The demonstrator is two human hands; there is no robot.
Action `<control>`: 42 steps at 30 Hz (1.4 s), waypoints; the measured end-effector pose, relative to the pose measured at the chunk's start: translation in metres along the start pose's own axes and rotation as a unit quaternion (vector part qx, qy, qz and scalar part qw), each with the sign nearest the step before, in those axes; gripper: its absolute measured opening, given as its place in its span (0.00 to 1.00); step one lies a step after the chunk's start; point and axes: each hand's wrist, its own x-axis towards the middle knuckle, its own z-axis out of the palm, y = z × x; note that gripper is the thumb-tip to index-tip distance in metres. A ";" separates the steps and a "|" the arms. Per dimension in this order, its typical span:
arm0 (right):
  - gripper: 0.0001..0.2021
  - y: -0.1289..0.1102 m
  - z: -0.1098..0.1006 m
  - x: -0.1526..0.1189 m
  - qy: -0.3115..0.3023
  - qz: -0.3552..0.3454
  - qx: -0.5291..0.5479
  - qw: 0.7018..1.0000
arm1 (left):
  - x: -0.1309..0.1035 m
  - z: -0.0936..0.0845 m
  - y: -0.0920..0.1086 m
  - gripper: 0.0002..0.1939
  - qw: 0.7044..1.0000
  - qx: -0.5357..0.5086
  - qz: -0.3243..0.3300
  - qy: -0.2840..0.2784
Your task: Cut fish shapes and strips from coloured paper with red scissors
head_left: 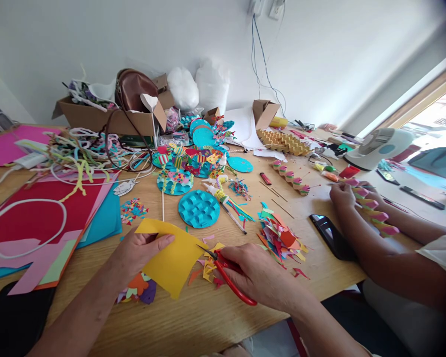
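My left hand (143, 248) pinches a sheet of yellow paper (174, 260) by its upper left part, thumb on top. Red-handled scissors (232, 282) are in my right hand (258, 275), with the blade tips at the paper's right edge. Yellow scraps (209, 267) lie beneath the scissors. Under the sheet's lower left corner are cut paper shapes (139, 287) in orange, purple and other colours. A round blue woven paper piece (198, 208) lies just beyond the yellow sheet.
At the right, another person's hands (344, 196) hold a pink and green carton strip (373, 213), near a black phone (330, 235). Coloured scraps (280, 235) lie right of centre. Stacked coloured sheets (59, 208) and a white cable (65, 218) cover the left side.
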 end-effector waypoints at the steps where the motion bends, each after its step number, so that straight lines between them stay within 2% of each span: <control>1: 0.15 0.001 0.001 0.000 0.000 0.000 0.001 1.000 | 0.001 0.000 -0.001 0.12 1.000 -0.002 0.002 -0.002; 10: 0.15 0.006 0.004 0.000 0.000 -0.015 0.013 1.000 | 0.008 -0.002 -0.007 0.06 1.000 -0.009 -0.015 -0.002; 19: 0.10 0.005 0.005 0.001 0.001 -0.021 0.020 1.000 | 0.008 -0.003 -0.010 0.08 0.999 -0.017 -0.019 -0.033; 25: 0.10 0.003 0.005 0.002 -0.003 -0.030 0.030 0.999 | 0.006 0.003 -0.013 0.07 0.999 -0.009 -0.046 -0.021; 31: 0.11 0.001 0.004 0.002 -0.015 -0.024 0.043 0.999 | 0.007 0.000 -0.016 0.03 0.998 -0.006 -0.045 -0.032; 42: 0.11 0.007 0.009 0.004 -0.008 -0.037 0.048 0.998 | 0.008 0.001 -0.019 0.06 0.999 -0.007 -0.044 -0.032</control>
